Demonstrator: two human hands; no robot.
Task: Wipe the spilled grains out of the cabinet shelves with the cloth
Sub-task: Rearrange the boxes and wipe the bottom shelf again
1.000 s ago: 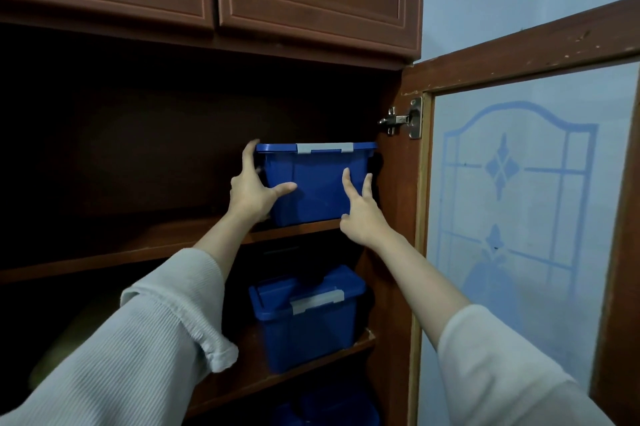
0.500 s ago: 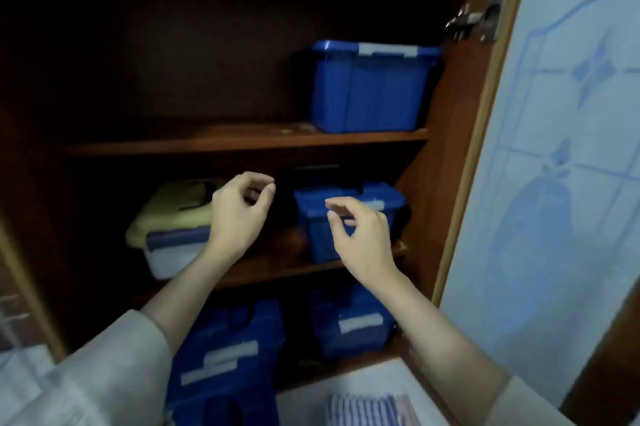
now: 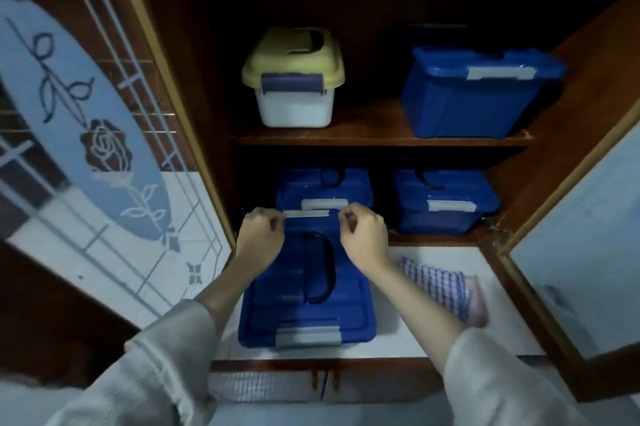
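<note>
Head cam: both hands came down from the blue box on the top shelf, and the view dropped w/ them. Left hand & right hand were now over the far end of a blue box on the white counter. Fingers of both were curled in; couldn't tell if they gripped the box. The cloth lay on the counter just right of the box, w/ nobody holding it. So no wiping yet, prob. boxes first.
</note>
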